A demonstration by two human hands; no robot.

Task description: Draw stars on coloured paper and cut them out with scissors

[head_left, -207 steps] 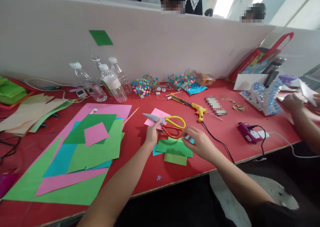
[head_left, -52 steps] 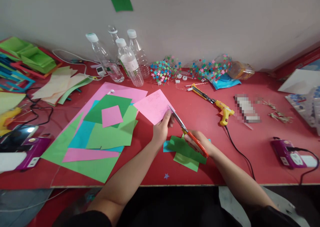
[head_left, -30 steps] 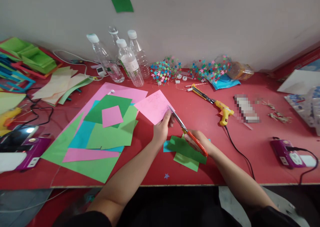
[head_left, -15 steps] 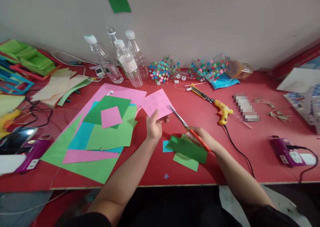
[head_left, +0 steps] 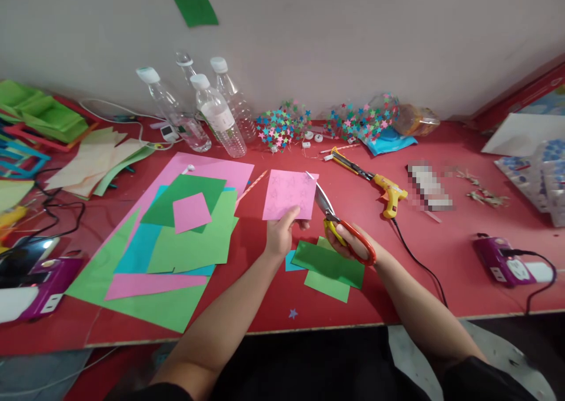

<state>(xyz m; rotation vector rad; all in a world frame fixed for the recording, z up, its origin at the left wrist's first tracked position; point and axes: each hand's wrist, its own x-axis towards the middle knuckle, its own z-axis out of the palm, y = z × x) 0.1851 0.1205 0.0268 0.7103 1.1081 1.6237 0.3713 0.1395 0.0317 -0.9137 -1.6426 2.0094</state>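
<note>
My left hand (head_left: 282, 234) pinches the lower edge of a pink paper sheet (head_left: 286, 194), thumb on top. Faint star outlines are drawn on the sheet. My right hand (head_left: 353, 243) is closed round the red and yellow handles of a pair of scissors (head_left: 324, 198). The blades point up and left and meet the right edge of the pink sheet. Under my hands lie dark green paper (head_left: 329, 264), light green paper (head_left: 329, 286) and a bit of blue paper (head_left: 293, 261). A small star (head_left: 293, 314) lies near the table's front edge.
Layered coloured sheets (head_left: 194, 242) spread on the left. Plastic bottles (head_left: 220, 118) and star-covered balls (head_left: 280, 129) stand along the wall. To the right are a yellow glue gun (head_left: 391, 195), its black cord, a box cutter (head_left: 346, 161) and a purple power strip (head_left: 497, 259).
The pink sheet has turned upright and shifted slightly. The scissors have rotated, their blades now at the sheet's upper right edge. The view has shifted slightly.
</note>
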